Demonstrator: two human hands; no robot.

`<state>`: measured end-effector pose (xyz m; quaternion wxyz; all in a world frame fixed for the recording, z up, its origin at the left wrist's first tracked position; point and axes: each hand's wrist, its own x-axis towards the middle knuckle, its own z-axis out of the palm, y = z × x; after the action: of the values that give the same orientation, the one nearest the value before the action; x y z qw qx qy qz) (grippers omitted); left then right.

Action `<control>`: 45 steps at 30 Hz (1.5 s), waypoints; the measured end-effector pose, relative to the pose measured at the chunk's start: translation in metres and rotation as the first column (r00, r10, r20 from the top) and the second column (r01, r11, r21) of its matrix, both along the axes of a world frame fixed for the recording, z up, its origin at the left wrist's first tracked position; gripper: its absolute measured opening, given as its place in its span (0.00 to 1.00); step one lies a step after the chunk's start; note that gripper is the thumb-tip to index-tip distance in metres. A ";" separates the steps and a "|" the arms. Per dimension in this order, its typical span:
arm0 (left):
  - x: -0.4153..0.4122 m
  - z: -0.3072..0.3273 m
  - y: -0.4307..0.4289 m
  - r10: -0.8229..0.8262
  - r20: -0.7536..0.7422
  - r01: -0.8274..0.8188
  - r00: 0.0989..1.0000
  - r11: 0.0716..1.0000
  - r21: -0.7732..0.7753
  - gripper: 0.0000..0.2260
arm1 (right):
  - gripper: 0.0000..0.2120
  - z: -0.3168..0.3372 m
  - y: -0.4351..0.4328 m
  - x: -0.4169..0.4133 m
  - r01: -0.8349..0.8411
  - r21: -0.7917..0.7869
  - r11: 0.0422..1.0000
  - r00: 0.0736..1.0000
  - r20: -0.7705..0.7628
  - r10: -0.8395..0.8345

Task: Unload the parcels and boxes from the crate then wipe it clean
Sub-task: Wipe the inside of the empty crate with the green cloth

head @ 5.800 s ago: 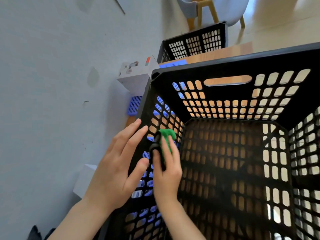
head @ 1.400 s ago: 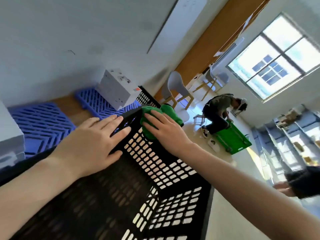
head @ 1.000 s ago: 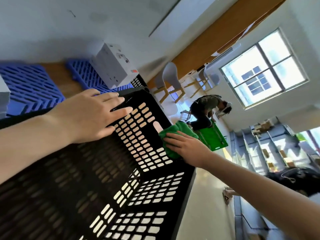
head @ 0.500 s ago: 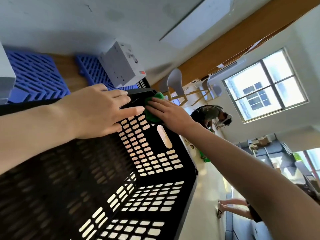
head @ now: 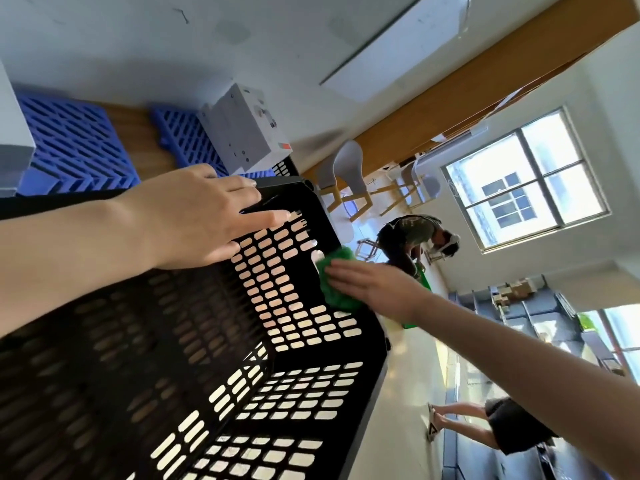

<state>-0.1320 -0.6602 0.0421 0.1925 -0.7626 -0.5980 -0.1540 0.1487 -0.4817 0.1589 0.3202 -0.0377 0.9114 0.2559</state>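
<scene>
The black slotted crate [head: 284, 386] fills the lower left of the tilted view, and nothing shows inside it. My left hand [head: 194, 216] lies flat on the crate's far corner with the fingers spread. A green cloth [head: 334, 282] is pressed against the inner side of the far wall, just under the rim, by my right hand [head: 377, 289]. The cloth covers part of the wall's handle slot. A white box [head: 244, 128] stands on a blue pallet behind the crate.
Blue slotted pallets [head: 79, 147] lie on the wooden floor along the wall. Another white box [head: 12, 133] sits at the far left. Beyond the crate are chairs [head: 349, 174], a crouching person [head: 412, 237] and another person's legs [head: 485, 424].
My right hand has slid the green cloth along the far wall, from the corner near my left hand toward the middle of the rim. My left hand has stayed on the corner.
</scene>
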 end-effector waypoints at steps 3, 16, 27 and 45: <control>0.000 -0.002 0.001 0.000 -0.032 0.001 0.999 1.000 0.021 0.30 | 0.26 -0.015 0.019 -0.068 0.032 0.099 0.995 0.988 -0.156 -0.016; 0.001 0.002 0.000 0.015 -0.030 -0.016 0.999 0.999 -0.040 0.29 | 0.23 0.000 -0.010 0.056 -0.029 0.014 0.999 0.988 0.150 0.027; 0.000 0.002 0.001 0.005 0.001 -0.005 1.000 1.000 0.001 0.29 | 0.24 -0.030 0.028 -0.088 -0.007 0.152 0.988 0.980 -0.196 0.037; 0.001 0.000 0.004 0.009 0.051 -0.008 0.999 1.000 -0.029 0.29 | 0.19 -0.089 -0.009 -0.050 -0.056 0.083 0.995 0.986 -0.153 0.068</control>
<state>-0.1313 -0.6562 0.0421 0.1667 -0.7587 -0.6081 -0.1638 0.0989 -0.4905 0.0696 0.2410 -0.0332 0.9212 0.3036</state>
